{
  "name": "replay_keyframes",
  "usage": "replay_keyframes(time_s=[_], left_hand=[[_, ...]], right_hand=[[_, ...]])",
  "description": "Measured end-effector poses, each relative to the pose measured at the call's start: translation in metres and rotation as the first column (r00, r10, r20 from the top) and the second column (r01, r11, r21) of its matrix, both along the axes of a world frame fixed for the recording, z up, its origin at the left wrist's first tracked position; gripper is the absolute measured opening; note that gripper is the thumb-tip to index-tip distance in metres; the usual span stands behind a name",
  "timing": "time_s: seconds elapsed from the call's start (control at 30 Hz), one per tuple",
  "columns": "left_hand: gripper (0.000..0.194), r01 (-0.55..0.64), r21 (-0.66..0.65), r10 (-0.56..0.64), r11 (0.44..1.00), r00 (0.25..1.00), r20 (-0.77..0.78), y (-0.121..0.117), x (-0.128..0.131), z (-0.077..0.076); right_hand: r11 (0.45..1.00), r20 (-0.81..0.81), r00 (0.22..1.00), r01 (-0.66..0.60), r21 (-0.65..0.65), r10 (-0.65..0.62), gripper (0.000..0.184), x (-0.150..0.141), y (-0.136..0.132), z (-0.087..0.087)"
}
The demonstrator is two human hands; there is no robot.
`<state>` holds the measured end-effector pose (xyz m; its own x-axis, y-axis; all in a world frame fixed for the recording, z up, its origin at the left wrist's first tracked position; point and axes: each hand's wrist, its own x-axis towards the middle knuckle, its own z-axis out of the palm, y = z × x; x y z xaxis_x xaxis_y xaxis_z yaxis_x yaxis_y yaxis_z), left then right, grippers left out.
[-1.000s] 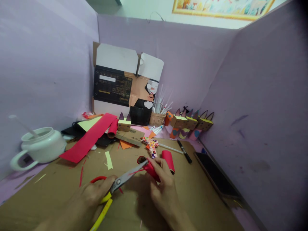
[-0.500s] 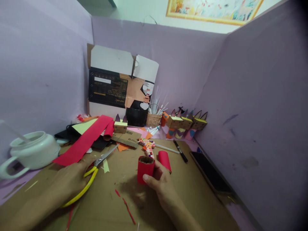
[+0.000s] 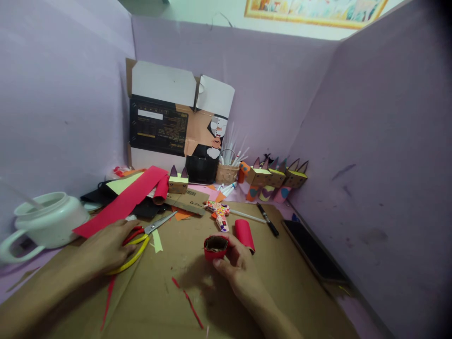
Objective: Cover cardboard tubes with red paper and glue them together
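My left hand [image 3: 118, 242] is at the left with its fingers curled at the red and yellow handles of a pair of scissors [image 3: 143, 240]. The blades point away to the right, low over the cardboard sheet. My right hand [image 3: 238, 266] grips a short cardboard tube [image 3: 214, 254] wrapped in red paper, thumb in front and fingers behind. The tube's open end is tilted toward me and shows its brown inside. Just behind this hand lies a second red-covered tube [image 3: 244, 235]. A patterned paper piece [image 3: 219, 215] lies beyond the held tube.
Red paper strip [image 3: 123, 202] and white pot [image 3: 49, 219] are at left. Red scraps [image 3: 192, 308] lie in front. A black marker [image 3: 267, 220] and dark tablet-like slab [image 3: 314, 252] are at right. Cat-eared box figures [image 3: 259, 176] and a straw basket [image 3: 227, 173] stand behind.
My right hand has tipped the red tube so its opening faces me more. The scissors' handles have swung up and in, nearer together, with my left hand still at them.
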<state>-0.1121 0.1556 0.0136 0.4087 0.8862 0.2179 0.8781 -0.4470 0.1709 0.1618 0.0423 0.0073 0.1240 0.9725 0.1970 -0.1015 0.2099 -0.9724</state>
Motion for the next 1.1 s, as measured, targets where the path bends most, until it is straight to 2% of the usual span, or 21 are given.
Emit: replay_keyframes(time_s=[0.07, 0.13, 0.17, 0.2, 0.23, 0.3, 0.33, 0.4, 0.47, 0.53, 0.6, 0.73, 0.8, 0.9, 1.0, 1.1], left_hand=[[0.039, 0.008, 0.005, -0.009, 1.000, 0.998, 0.060, -0.014, 0.014, 0.009], [0.049, 0.152, -0.081, -0.130, 0.985, 0.964, 0.234, -0.033, 0.036, 0.014], [0.052, 0.241, -0.157, -0.181, 0.958, 0.930, 0.321, -0.041, 0.048, 0.014], [0.052, 0.334, -0.241, -0.208, 0.911, 0.878, 0.431, -0.048, 0.061, 0.013], [0.052, 0.429, -0.326, -0.201, 0.843, 0.812, 0.548, -0.053, 0.074, 0.012], [0.056, 0.602, -0.403, -0.118, 0.689, 0.642, 0.757, -0.057, 0.097, 0.009], [0.059, 0.682, -0.407, -0.076, 0.608, 0.560, 0.825, -0.056, 0.106, 0.008], [0.064, 0.802, -0.388, -0.014, 0.454, 0.442, 0.897, -0.051, 0.121, 0.008], [0.063, 0.856, -0.367, 0.033, 0.364, 0.382, 0.924, -0.047, 0.130, 0.008], [0.063, 0.860, -0.359, 0.079, 0.362, 0.356, 0.931, -0.045, 0.135, 0.008], [0.066, 0.844, -0.356, 0.102, 0.400, 0.345, 0.933, -0.046, 0.137, 0.007], [0.067, 0.829, -0.337, 0.043, 0.446, 0.357, 0.933, -0.049, 0.137, 0.000], [0.063, 0.799, -0.326, -0.009, 0.506, 0.383, 0.924, -0.051, 0.137, -0.005], [0.058, 0.720, -0.328, -0.061, 0.612, 0.457, 0.888, -0.053, 0.138, -0.009], [0.048, 0.682, -0.325, -0.088, 0.656, 0.496, 0.864, -0.054, 0.139, -0.010], [0.048, 0.713, -0.329, -0.026, 0.619, 0.438, 0.899, -0.050, 0.137, -0.010]], right_hand=[[1.000, 0.003, 1.000, -0.007, 0.006, 0.007, 0.033, 0.000, 0.000, 0.000], [1.000, -0.030, 0.999, -0.020, -0.016, 0.020, 0.031, 0.000, 0.001, 0.000], [0.999, -0.066, 0.997, -0.039, -0.029, 0.037, 0.031, -0.001, 0.000, -0.001], [0.997, -0.114, 0.991, -0.068, -0.038, 0.064, 0.032, -0.001, 0.000, -0.001], [0.994, -0.172, 0.980, -0.105, -0.039, 0.097, 0.034, -0.001, 0.000, -0.002], [0.985, -0.291, 0.944, -0.170, -0.026, 0.155, 0.039, -0.002, 0.000, -0.003], [0.982, -0.345, 0.923, -0.187, -0.021, 0.169, 0.043, -0.002, 0.001, -0.004], [0.981, -0.436, 0.885, -0.192, -0.026, 0.161, 0.049, -0.002, 0.002, -0.004], [0.981, -0.493, 0.858, -0.187, -0.041, 0.143, 0.051, -0.002, 0.003, -0.004], [0.982, -0.495, 0.857, -0.185, -0.032, 0.146, 0.045, -0.001, 0.004, -0.003], [0.982, -0.438, 0.883, -0.186, 0.005, 0.170, 0.039, 0.000, 0.005, -0.002], [0.986, -0.234, 0.958, -0.159, 0.055, 0.168, 0.030, -0.001, 0.004, 0.001], [0.996, -0.121, 0.989, -0.082, 0.041, 0.087, 0.030, -0.002, 0.003, 0.003], [0.997, -0.021, 0.997, 0.073, -0.021, -0.073, 0.039, -0.003, 0.004, 0.002], [0.994, -0.041, 0.993, 0.112, -0.017, -0.113, 0.042, -0.001, 0.006, 0.000], [0.998, -0.213, 0.975, 0.056, -0.023, -0.060, 0.034, 0.004, 0.007, -0.001]])
